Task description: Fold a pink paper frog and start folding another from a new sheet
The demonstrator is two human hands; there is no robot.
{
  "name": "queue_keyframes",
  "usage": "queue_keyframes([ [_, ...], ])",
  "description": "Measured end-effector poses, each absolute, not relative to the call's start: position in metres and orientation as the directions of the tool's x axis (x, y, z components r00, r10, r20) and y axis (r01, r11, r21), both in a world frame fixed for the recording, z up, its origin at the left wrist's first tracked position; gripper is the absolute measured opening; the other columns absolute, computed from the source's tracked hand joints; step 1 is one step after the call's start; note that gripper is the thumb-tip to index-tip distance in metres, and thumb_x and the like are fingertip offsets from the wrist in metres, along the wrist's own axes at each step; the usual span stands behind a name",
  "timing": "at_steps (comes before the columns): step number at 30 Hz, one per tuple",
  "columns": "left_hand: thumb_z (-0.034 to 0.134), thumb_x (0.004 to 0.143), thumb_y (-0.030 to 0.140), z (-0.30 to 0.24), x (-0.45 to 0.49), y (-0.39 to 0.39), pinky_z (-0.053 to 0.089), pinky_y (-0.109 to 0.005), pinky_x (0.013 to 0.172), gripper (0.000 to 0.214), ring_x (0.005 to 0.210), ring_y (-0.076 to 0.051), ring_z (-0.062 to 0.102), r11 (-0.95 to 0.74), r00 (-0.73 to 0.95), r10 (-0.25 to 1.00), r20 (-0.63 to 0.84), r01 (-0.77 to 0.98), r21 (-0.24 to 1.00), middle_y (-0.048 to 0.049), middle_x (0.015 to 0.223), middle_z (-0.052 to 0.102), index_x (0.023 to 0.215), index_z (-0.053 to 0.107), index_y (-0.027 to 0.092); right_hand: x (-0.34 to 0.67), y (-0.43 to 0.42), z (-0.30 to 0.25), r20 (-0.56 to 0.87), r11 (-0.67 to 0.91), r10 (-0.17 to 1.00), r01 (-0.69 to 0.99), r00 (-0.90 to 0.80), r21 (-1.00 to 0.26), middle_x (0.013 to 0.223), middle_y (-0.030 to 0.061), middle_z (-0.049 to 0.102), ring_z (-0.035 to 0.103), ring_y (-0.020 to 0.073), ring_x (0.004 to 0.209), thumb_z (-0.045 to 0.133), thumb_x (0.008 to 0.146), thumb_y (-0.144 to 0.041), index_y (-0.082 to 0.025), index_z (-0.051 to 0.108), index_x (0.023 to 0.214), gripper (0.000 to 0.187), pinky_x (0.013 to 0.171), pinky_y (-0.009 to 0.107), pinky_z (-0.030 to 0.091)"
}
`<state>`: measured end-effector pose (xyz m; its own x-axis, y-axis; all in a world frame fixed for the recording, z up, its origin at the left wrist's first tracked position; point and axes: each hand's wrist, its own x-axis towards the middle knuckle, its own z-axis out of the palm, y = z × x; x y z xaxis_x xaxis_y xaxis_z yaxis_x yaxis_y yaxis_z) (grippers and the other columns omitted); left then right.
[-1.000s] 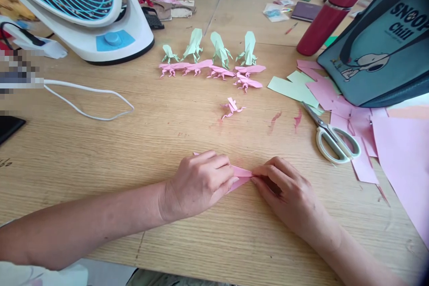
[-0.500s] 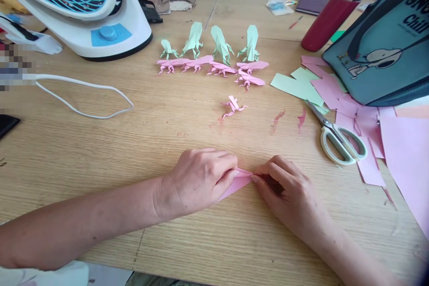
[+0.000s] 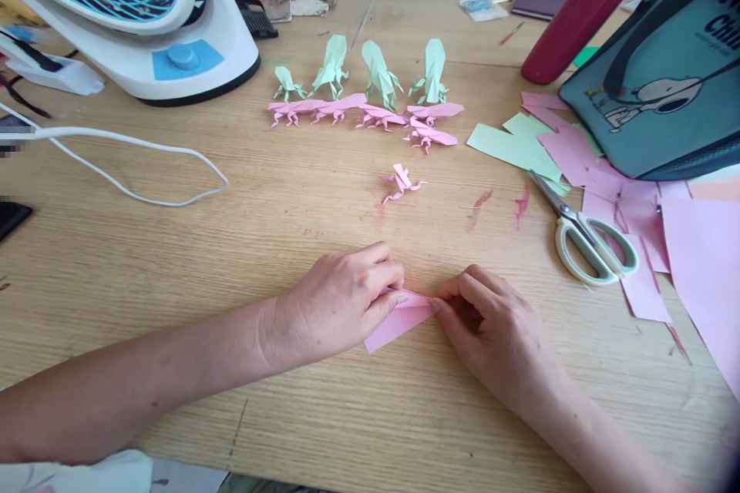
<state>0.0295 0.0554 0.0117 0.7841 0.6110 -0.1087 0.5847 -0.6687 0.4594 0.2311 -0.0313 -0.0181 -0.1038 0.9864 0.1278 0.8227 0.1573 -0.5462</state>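
Head view: left hand [image 3: 341,300] and right hand [image 3: 498,331] each hold a tight pinching grip on the pink paper [image 3: 398,321]; more flap now shows below the left grip.

Scissors [image 3: 590,243] near right hand [image 3: 491,331]; cord [image 3: 225,185] left

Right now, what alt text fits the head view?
The left hand and right hand pinch a folded pink paper on a wooden table. Behind stand green and pink origami figures; scissors lie right, a fan far left.
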Motion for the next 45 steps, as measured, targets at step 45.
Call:
queue_keyframes([
  [45,0.049,0.097,0.026,-0.002,0.027,0.027,0.046,-0.035,0.083,0.018,0.092,-0.020,0.052,-0.824,0.868,0.483,0.117,0.405,0.397,-0.0087,0.096,0.057,0.092,0.062,0.015,0.233,-0.036,-0.015,0.157,0.283,0.959,0.770,-0.235,-0.572,0.090,0.0034,0.060,0.057,0.0185,0.083,0.067,0.086,-0.018,-0.022,0.067,0.086,0.004,0.079,0.035,0.042],
])
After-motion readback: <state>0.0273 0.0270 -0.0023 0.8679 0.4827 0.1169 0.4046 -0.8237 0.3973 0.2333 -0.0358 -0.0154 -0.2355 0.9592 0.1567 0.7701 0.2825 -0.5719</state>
